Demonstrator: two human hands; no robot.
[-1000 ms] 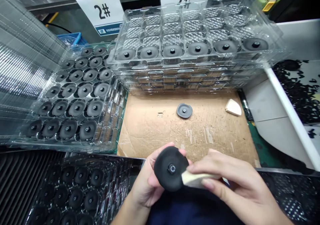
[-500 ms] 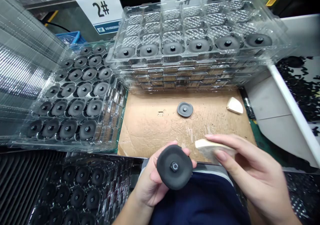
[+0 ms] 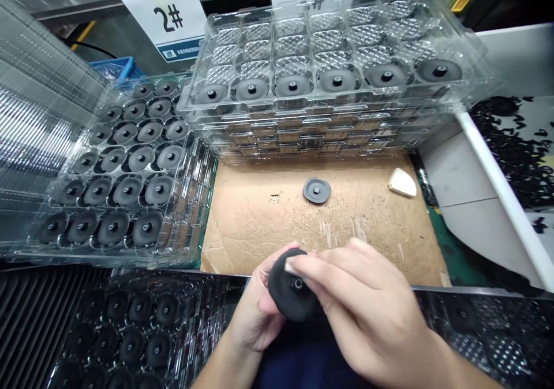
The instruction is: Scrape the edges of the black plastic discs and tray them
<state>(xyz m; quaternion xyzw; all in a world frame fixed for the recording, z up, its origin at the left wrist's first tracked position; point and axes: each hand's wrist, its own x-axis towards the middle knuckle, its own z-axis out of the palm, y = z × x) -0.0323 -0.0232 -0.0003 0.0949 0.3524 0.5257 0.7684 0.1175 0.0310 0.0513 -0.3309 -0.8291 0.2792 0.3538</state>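
Note:
My left hand (image 3: 255, 314) is closed around a round black rubber disc (image 3: 283, 290) with a small hub, held near the bottom middle. My right hand (image 3: 359, 308) lies over the disc's right side, fingers pinched on a pale wedge-shaped sponge whose tip (image 3: 289, 266) just shows against the disc's face. Another grey disc (image 3: 317, 190) lies loose on the cardboard sheet (image 3: 259, 216) beyond my hands. A second pale sponge (image 3: 402, 183) rests at the cardboard's far right.
A stack of clear blister trays (image 3: 346, 129) stands behind the cardboard, its top tray holding one row of discs. A tray (image 3: 190, 216) full of discs sits at the left, and dark trays (image 3: 130, 331) with discs lie at the lower left. A white bin (image 3: 497, 169) is at right.
My right hand has swung left with the sponge from beside the disc onto the disc's face, covering much of it. The left hand has kept its hold on the disc.

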